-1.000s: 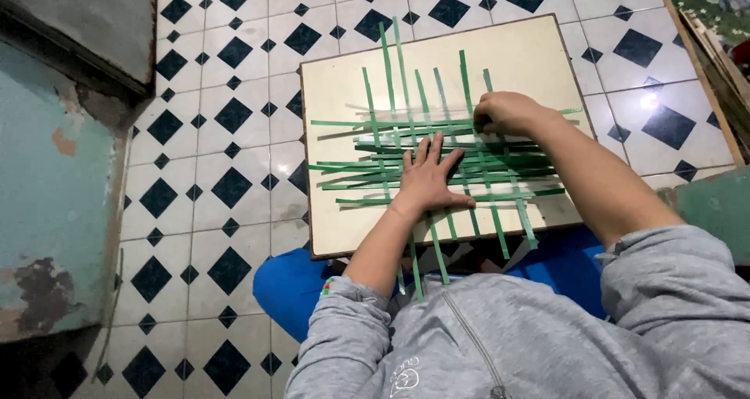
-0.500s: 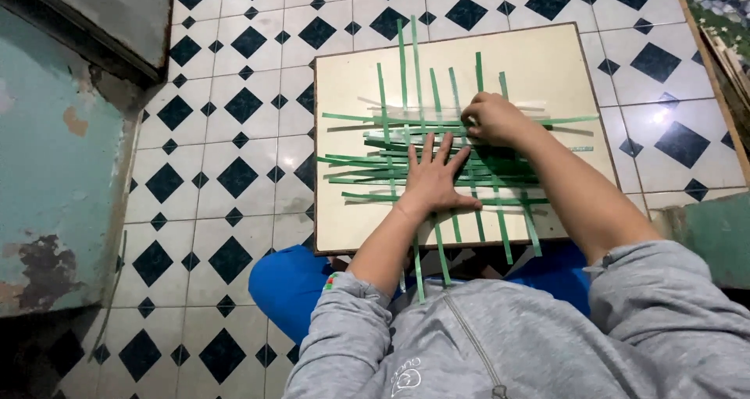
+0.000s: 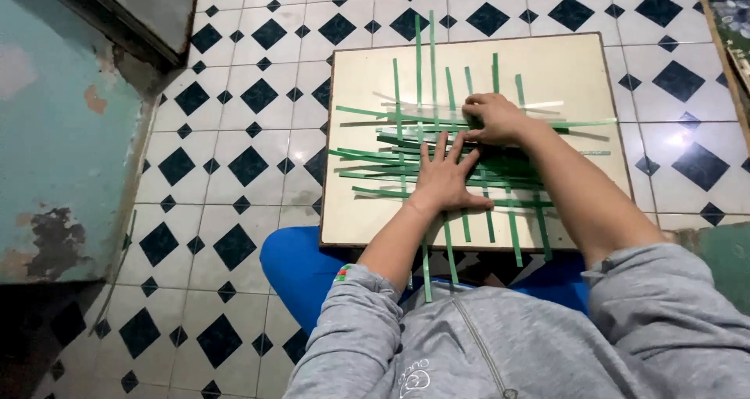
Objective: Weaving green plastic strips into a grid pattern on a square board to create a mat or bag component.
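Several thin green strips (image 3: 375,158) lie crossed in a loose weave on a cream board (image 3: 562,71) that rests on the tiled floor. My left hand (image 3: 444,178) lies flat on the weave with its fingers spread, pressing the strips down. My right hand (image 3: 494,119) sits just above it at the upper part of the weave, fingers curled onto a horizontal green strip (image 3: 582,123). Both arms wear grey sleeves. The strips under my hands are hidden.
White floor tiles with black diamonds (image 3: 258,94) surround the board. A worn teal wall (image 3: 62,133) stands at the left. Blue cloth (image 3: 297,266) lies under the board's near edge. A patterned mat edge (image 3: 730,8) shows at the top right.
The view has drifted slightly, so the board sits a little further right in the picture. My right hand has worked a little along the upper strips; my left hand stays pressed flat.
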